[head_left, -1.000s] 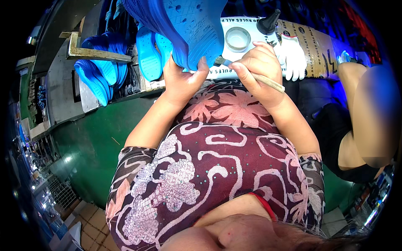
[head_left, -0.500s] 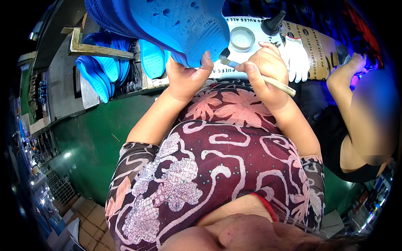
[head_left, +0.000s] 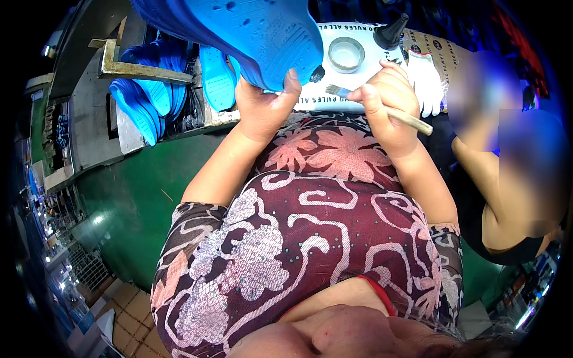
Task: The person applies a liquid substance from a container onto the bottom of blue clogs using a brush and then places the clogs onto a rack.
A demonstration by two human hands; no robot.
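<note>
My left hand (head_left: 267, 102) grips a stack of blue foam shoe soles (head_left: 268, 45) by its near end, thumb on the top face. The stack is tilted up and runs off the upper edge of the view. My right hand (head_left: 391, 98) is closed round the handle of a flat paintbrush (head_left: 406, 119). Its bristles point left, just apart from the stack. At the stack's right edge sits a small dark lump (head_left: 317, 74), perhaps a wet patch or tab; I cannot tell. Beyond the brush stands a round shallow dish (head_left: 346, 55) with clear contents.
A black nozzle bottle (head_left: 391, 33) and a white glove (head_left: 425, 80) lie right of the dish. More blue soles (head_left: 156, 83) rest at the left beside a worn wooden bar (head_left: 143, 73). Another person's arm (head_left: 480, 173) is close at the right.
The brush has drawn back to the right, away from the soles' edge. The stack in my left hand has shifted slightly. The person at the right has leaned in.
</note>
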